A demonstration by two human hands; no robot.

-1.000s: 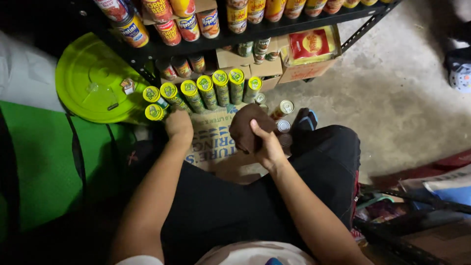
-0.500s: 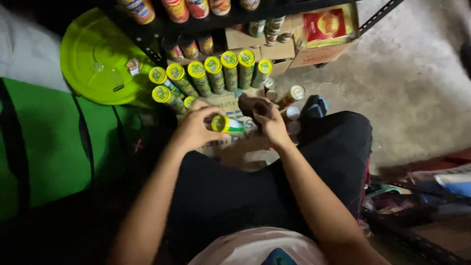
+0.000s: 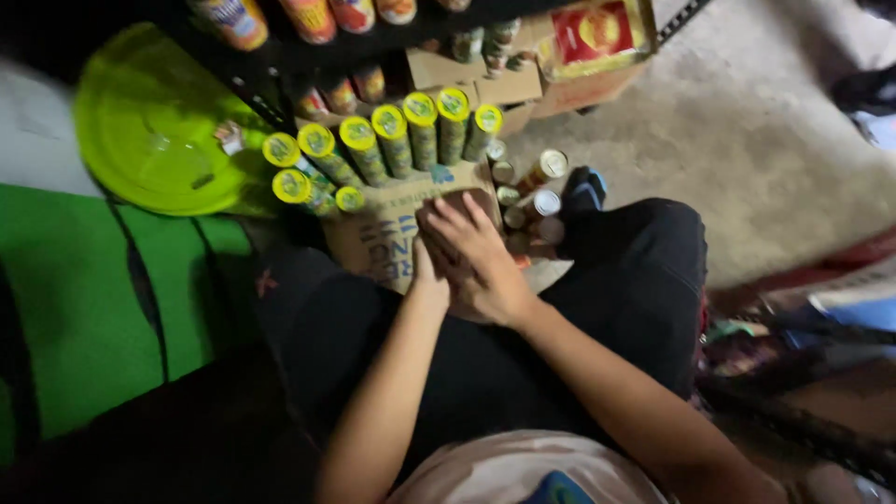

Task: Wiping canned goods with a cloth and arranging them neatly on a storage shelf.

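Green sheeting (image 3: 84, 308) covers the floor at the left, beside one lime plastic lid (image 3: 154, 126). The cardboard box (image 3: 383, 233) now lies under both hands; half a second ago the left held a yellow-capped can, gone from sight now. Right hand (image 3: 481, 252) lies flat over the left hand (image 3: 427, 266), whose grip I cannot tell. Nine yellow-capped cans (image 3: 411, 131) stand behind the box, four small tins (image 3: 532, 187) beside it.

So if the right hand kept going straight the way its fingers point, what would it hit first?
The right hand points up the picture, over the cardboard box. Past the box edge, the row of yellow-lidded cans probably comes first, though depth is hard to judge.
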